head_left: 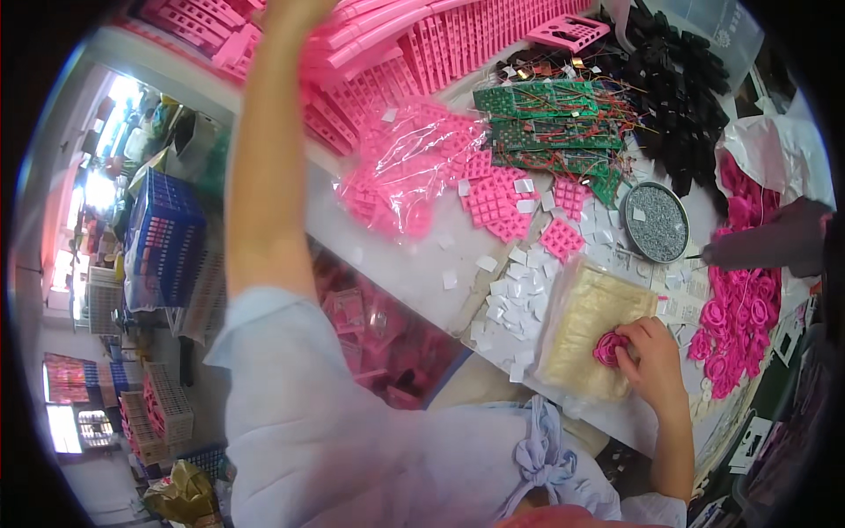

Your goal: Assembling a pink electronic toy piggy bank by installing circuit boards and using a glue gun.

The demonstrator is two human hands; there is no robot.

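My right hand (653,359) rests over a yellowish pad in clear plastic (576,339), its fingers and thumb closed on a small round pink coil (608,349). My left arm stretches far up across the table's left side. Only part of my left hand (297,11) shows at the top edge, beside the stacked pink plastic housings (370,53), and its fingers are out of sight. Below the housings lies a clear bag of pink parts (405,176). Pink keypads (497,202) spread out beside it.
Green circuit boards with wires (554,128) lie at the back, next to a heap of black parts (678,97). A round tin of small grey screws (656,222) stands near a dark power screwdriver (766,242). Pink coiled cords (739,308) pile at right. White paper squares (510,299) litter the table.
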